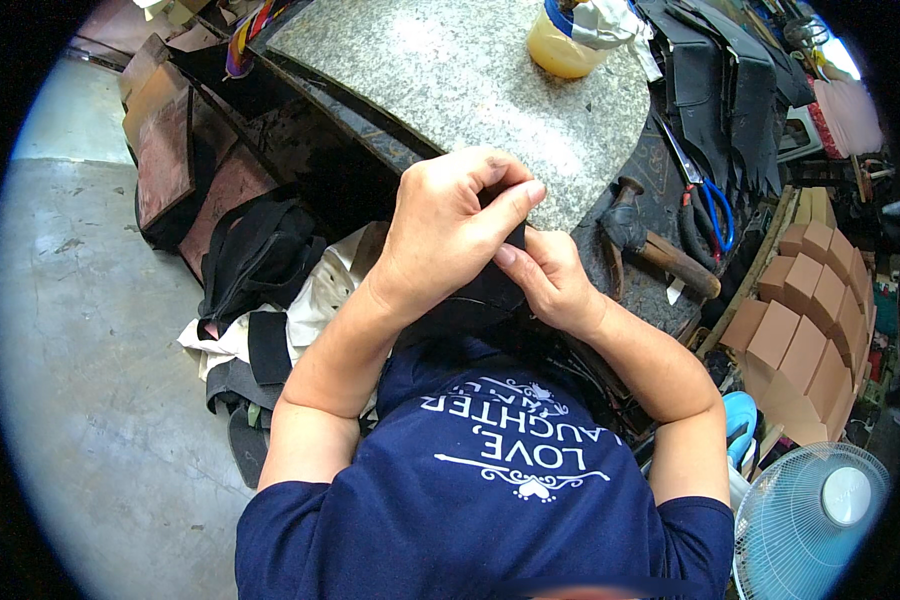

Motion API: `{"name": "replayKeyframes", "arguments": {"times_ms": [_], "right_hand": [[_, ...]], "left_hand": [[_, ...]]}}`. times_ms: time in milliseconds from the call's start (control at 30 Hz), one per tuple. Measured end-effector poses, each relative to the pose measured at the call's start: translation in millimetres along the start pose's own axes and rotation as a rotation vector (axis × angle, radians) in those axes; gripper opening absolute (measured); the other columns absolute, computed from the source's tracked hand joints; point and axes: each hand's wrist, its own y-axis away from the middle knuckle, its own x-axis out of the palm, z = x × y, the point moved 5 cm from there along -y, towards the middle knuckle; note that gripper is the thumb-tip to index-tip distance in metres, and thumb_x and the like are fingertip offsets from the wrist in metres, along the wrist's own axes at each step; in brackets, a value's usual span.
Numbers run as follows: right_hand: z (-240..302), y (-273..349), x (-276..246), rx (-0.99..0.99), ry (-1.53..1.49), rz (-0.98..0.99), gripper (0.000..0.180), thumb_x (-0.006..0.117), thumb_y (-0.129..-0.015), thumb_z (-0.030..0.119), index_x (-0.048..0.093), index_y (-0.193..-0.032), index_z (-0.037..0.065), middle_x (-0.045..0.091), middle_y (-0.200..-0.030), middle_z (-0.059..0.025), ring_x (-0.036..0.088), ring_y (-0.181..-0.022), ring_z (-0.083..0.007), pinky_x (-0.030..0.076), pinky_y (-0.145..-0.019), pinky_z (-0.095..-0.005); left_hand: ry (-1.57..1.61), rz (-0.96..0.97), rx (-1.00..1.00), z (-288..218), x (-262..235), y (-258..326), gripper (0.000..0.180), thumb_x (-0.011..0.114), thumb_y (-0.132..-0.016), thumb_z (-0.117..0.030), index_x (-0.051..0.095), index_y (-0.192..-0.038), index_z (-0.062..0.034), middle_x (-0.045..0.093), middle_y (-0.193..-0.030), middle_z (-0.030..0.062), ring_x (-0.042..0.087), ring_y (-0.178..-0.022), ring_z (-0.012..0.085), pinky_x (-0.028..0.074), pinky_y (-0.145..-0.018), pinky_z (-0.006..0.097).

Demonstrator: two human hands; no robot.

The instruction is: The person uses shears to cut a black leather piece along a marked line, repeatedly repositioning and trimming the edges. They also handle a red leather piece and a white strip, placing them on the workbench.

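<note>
Above the near edge of a speckled grey stone slab (420, 60), my two hands meet in front of my chest. My left hand (450, 215) is closed, thumb and fingers pinching a black piece of material (482, 300). Beside it, my right hand (562, 285) grips the same piece, its thumb pointing toward the left hand's fingertips. Most of the black piece is hidden behind the hands, and I cannot make out its full shape. To the right of my right hand lies a hammer (678, 262) with a wooden handle.
Blue-handled scissors (718, 215) lie beyond the hammer. A yellowish tub (558, 50) stands on the slab. Stacked black sheets (725, 90) fill the bench's far right. Brown boxes (805, 340) and a fan (810, 520) stand to the right; black straps (260, 250) hang at left.
</note>
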Motion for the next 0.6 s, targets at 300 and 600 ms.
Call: {"name": "replayKeyframes", "arguments": {"times_ms": [300, 600], "right_hand": [[2, -3, -1, 0.096, -0.138, 0.048, 0.027, 0.054, -0.099, 0.026, 0.062, -0.106, 0.001, 0.066, -0.076, -0.0063, 0.062, -0.068, -0.0152, 0.049, -0.063, -0.03], [43, 18, -55, 0.111, -0.025, -0.215, 0.019, 0.062, -0.094, 0.012, 0.059, -0.107, -0.001, 0.064, -0.093, -0.0046, 0.06, -0.081, -0.0095, 0.05, -0.072, -0.0246]], "left_hand": [[0.094, -0.047, -0.006, -7, -9, 15, 0.016, 0.07, -0.084, -0.005, 0.068, -0.099, 0.001, 0.068, -0.084, 0.0082, 0.063, -0.074, 0.0104, 0.051, -0.067, 0.026], [-0.339, -0.156, 0.588, -39, 8, 31, 0.023, 0.07, -0.074, 0.011, 0.064, -0.093, -0.0012, 0.063, -0.078, 0.0128, 0.063, -0.067, 0.024, 0.05, -0.058, 0.03]]}}
